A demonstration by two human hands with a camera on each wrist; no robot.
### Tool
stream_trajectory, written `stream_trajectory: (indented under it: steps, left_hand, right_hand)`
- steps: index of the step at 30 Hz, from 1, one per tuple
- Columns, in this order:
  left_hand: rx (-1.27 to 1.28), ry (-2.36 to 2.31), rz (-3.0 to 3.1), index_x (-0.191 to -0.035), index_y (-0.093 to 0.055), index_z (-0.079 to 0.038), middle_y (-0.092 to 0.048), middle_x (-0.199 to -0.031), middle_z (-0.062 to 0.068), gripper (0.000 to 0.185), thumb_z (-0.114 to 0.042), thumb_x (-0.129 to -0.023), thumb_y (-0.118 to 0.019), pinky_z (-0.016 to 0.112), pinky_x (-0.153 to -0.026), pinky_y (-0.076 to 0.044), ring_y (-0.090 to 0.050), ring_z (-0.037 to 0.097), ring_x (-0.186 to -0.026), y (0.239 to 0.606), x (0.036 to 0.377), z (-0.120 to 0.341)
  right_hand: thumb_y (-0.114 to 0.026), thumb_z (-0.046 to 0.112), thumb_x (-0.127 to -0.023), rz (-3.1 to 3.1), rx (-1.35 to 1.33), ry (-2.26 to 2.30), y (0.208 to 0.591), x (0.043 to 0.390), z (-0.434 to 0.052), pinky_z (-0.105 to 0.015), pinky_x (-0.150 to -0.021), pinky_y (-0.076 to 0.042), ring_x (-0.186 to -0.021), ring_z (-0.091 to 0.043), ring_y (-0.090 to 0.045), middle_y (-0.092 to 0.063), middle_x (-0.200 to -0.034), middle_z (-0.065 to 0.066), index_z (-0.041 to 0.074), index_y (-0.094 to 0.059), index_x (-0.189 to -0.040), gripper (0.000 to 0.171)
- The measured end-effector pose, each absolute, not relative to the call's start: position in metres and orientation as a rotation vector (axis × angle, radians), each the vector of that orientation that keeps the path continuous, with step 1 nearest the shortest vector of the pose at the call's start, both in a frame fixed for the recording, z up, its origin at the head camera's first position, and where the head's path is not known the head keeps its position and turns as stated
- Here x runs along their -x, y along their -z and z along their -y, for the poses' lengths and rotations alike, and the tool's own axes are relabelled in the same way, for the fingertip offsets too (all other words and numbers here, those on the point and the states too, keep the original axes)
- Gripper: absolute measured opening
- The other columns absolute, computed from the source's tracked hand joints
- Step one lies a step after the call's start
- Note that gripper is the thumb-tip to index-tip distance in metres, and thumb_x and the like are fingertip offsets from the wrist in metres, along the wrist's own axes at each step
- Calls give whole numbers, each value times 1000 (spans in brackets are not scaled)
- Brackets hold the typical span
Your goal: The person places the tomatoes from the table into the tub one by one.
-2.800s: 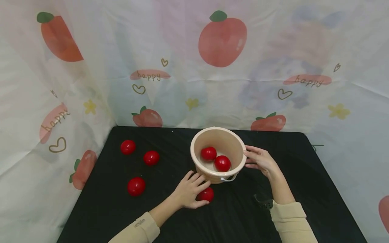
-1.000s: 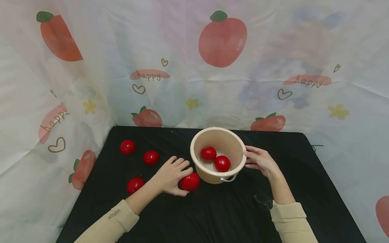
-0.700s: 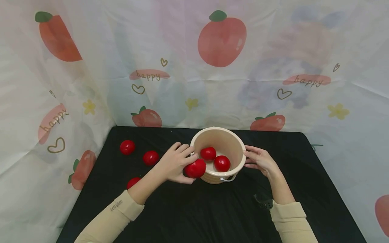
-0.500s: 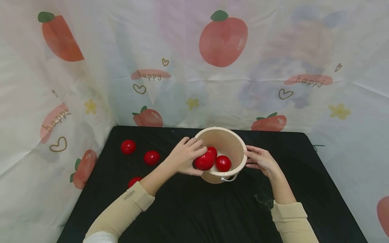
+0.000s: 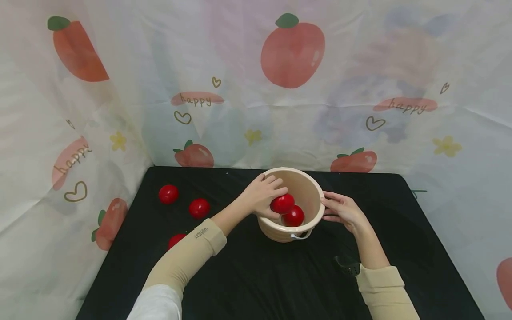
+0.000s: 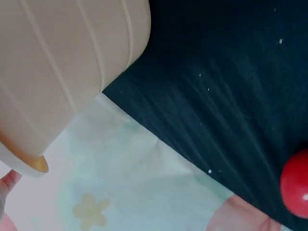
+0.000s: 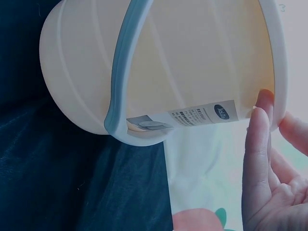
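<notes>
Black cloth covers the table [image 5: 280, 284] that my cameras look down on. Nearest to me, two cream sleeves reach in: the left sleeve [image 5: 192, 253] with small lettering by its cuff and white cloth [image 5: 158, 302] further up the arm, the right sleeve [image 5: 382, 284] ending just below a dark wristband [image 5: 352, 269].

Beyond them I see the left hand [image 5: 264, 195] reaching over the near-left rim of a cream bucket [image 5: 276, 233], thumb and fingers curled round a red ball [image 5: 282, 204] inside the mouth. Just beside that ball, a second red ball [image 5: 293, 216] sits in the bucket. On the bucket's other side, the right hand [image 5: 344, 212] pinches the rim between thumb and fingers; my right wrist view shows a printed label [image 7: 204, 115] and the hanging handle [image 7: 122, 72].

Off to the left lie three loose balls: a near ball [image 5: 176, 240] partly hidden by the sleeve, a middle ball [image 5: 199, 208], and a far ball [image 5: 168, 194] toward the back corner. Behind everything hangs a pale curtain [image 5: 292, 146] printed with fruit, hearts, yellow flowers and "happy".
</notes>
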State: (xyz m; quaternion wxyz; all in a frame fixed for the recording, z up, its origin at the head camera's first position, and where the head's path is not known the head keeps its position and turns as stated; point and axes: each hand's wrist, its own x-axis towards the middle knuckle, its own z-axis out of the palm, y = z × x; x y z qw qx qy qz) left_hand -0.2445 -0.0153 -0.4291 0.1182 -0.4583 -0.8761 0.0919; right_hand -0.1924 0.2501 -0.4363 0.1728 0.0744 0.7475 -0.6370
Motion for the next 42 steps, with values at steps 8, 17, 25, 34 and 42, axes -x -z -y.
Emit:
stream_trajectory:
  steps: [8,17,25,34,42]
  left_hand:
    - [1430,-407,2663,-125,-48,-29,-46,-123,-3,68,-65,-68,-59,38,-88,-34,-38,16,-111,432,253,1]
    - [1509,-729,2695,-133,-42,-35,-43,-133,-4,72,-67,-70,-56,41,-95,-33,-34,17,-119,444,257,-18]
    - [1430,-1015,2785,-137,-35,-42,-38,-137,-7,75,-72,-71,-49,39,-98,-30,-32,15,-122,450,253,-25]
    - [1451,-1166,2787,-137,-32,-44,-35,-139,-9,68,-62,-75,-54,34,-95,-32,-30,13,-123,453,250,-31]
    - [1471,-1234,2739,-135,-34,-46,-35,-138,-9,66,-52,-75,-61,34,-93,-33,-32,13,-120,457,250,-35]
  right_hand:
    - [-57,25,-91,-2114,-196,1824,435,192,-251,-31,-70,-54,-73,-8,-65,-65,-91,6,-3,-29,-140,63]
    - [-57,25,-91,-2117,-189,1817,435,193,-249,-31,-69,-54,-74,-9,-65,-65,-97,1,-2,-29,-140,63]
    - [-56,23,-91,-2105,-186,1821,434,193,-247,-29,-68,-54,-73,-8,-64,-65,-93,5,-3,-29,-140,62]
    - [-57,24,-91,-2115,-197,1817,436,192,-249,-32,-70,-54,-73,-8,-65,-65,-93,4,-2,-29,-140,63]
    - [-58,28,-90,-2131,-183,1798,436,191,-250,-34,-73,-53,-75,-9,-65,-65,-95,4,-2,-29,-140,65]
